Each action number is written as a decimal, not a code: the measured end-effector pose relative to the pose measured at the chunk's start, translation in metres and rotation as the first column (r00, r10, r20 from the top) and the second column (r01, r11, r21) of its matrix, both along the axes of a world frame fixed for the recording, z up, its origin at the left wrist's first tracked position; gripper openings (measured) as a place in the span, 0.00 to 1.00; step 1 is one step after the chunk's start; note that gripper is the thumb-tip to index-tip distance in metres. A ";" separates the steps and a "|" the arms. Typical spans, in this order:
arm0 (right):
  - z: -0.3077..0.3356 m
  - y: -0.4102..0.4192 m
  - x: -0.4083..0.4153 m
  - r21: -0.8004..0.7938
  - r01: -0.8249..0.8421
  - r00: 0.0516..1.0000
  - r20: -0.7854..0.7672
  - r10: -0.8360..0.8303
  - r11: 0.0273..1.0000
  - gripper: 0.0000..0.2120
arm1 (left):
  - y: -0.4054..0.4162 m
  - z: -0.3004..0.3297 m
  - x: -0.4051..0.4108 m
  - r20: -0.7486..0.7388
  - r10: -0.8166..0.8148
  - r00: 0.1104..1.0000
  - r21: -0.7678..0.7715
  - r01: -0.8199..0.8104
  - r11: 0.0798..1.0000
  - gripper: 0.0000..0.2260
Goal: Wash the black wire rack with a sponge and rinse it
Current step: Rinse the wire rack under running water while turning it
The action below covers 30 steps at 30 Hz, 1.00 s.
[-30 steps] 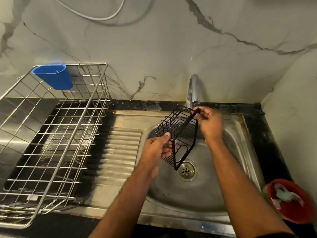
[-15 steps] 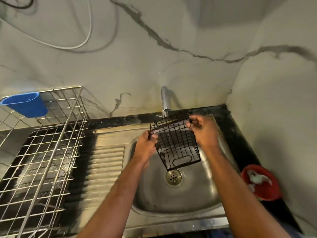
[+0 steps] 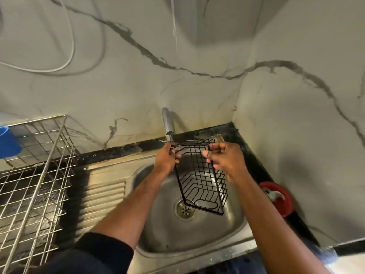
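The black wire rack [image 3: 199,180] hangs tilted over the round steel sink [image 3: 158,230], its top edge just under the tap spout [image 3: 167,123]. My left hand [image 3: 166,159] grips the rack's upper left corner, close to the tap. My right hand [image 3: 225,157] pinches the upper right edge of the rack. The rack's lower end reaches down near the drain [image 3: 185,209]. No running water shows, and no sponge is in view.
A large silver wire dish basket [image 3: 37,175] with a blue plastic cup [image 3: 7,143] hooked on it stands on the left. A ribbed steel drainboard [image 3: 104,194] lies between it and the sink. A red bowl [image 3: 278,196] with something white inside sits right, by the wall corner.
The view has swung up and to the right. Both hands have raised the rack toward the tap and turned it, so its open grid now faces me.
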State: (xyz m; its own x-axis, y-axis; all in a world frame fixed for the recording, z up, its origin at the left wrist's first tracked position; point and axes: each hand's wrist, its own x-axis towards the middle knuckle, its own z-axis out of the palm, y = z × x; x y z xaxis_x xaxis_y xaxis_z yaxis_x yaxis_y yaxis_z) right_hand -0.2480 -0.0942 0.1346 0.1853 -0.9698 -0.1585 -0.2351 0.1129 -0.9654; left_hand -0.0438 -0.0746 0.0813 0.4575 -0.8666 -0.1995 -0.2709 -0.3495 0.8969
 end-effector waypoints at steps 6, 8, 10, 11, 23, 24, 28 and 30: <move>0.006 0.011 0.009 0.115 -0.045 0.991 0.127 0.030 0.992 0.12 | -0.023 0.000 0.006 0.012 0.028 1.000 0.010 -0.028 1.000 0.07; 0.006 0.012 0.013 0.147 -0.049 0.988 0.150 0.026 0.988 0.11 | -0.025 -0.004 0.012 0.087 0.078 0.993 0.018 -0.079 0.997 0.06; 0.004 0.011 0.016 0.171 -0.050 0.984 0.175 0.019 0.984 0.10 | -0.021 -0.008 0.015 0.073 0.101 0.992 0.005 -0.102 0.995 0.07; 0.004 0.010 0.018 0.183 -0.053 0.981 0.192 0.017 0.982 0.10 | -0.017 -0.011 0.015 0.034 0.095 0.995 0.002 -0.095 0.995 0.08; 0.011 -0.004 0.030 0.310 0.049 0.921 0.355 -0.164 0.949 0.06 | 0.076 -0.100 0.043 0.045 0.209 0.977 0.277 -0.213 0.937 0.21; 0.011 -0.004 0.029 0.323 0.064 0.911 0.367 -0.188 0.944 0.04 | 0.081 -0.102 0.042 0.021 0.205 0.978 0.297 -0.202 0.933 0.17; 0.013 -0.005 0.025 0.363 0.088 0.879 0.409 -0.243 0.928 0.05 | 0.086 -0.087 0.022 -0.444 0.279 0.851 0.355 -0.118 0.927 0.15; 0.010 -0.006 0.024 0.374 0.089 0.872 0.419 -0.254 0.923 0.08 | 0.081 -0.077 0.011 -0.591 0.342 0.731 0.337 -0.161 0.927 0.13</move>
State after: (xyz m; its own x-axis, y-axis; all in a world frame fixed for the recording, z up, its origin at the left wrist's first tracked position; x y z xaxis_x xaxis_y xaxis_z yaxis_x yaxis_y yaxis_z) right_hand -0.2236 -0.0998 0.1447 0.1512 -0.8967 -0.4160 0.2700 0.4423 -0.8553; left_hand -0.0325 0.0068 0.0048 0.3418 -0.6171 -0.7087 0.4535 -0.5522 0.6996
